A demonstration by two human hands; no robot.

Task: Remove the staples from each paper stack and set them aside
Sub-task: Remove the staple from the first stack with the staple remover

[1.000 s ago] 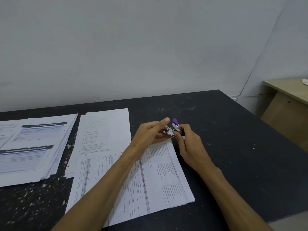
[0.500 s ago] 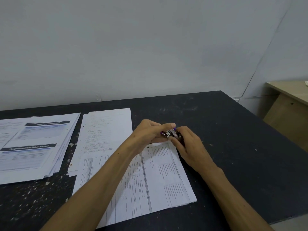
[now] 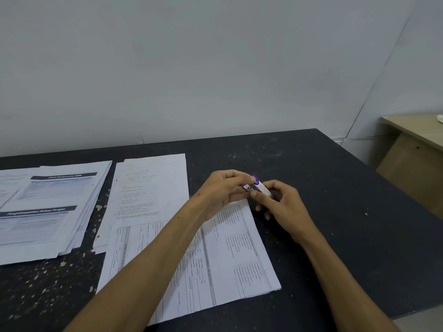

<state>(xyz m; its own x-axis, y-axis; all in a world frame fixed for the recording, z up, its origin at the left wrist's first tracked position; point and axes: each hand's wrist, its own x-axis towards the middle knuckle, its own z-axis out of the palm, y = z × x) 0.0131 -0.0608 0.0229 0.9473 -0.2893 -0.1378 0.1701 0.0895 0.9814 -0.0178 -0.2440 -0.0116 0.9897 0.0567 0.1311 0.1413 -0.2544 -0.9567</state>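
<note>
A small purple and silver stapler [image 3: 257, 186] is held between both hands above the top right corner of the nearest paper stack [image 3: 223, 259]. My left hand [image 3: 223, 190] pinches its left end with fingers and thumb. My right hand [image 3: 281, 204] grips its right end with curled fingers. The stack has printed tables and lies on the black table [image 3: 347, 212]; my left forearm crosses over it. No staple can be made out.
A second white paper stack [image 3: 151, 188] lies behind and left of the near one. A fanned pile of printed sheets [image 3: 48, 212] sits at the far left. A beige desk [image 3: 417, 149] stands beyond the table's right edge. White flecks speckle the table's near left.
The hands dipped to the corner of the near stack half a second ago and have lifted slightly again. The stapler's purple tip shows once more.
</note>
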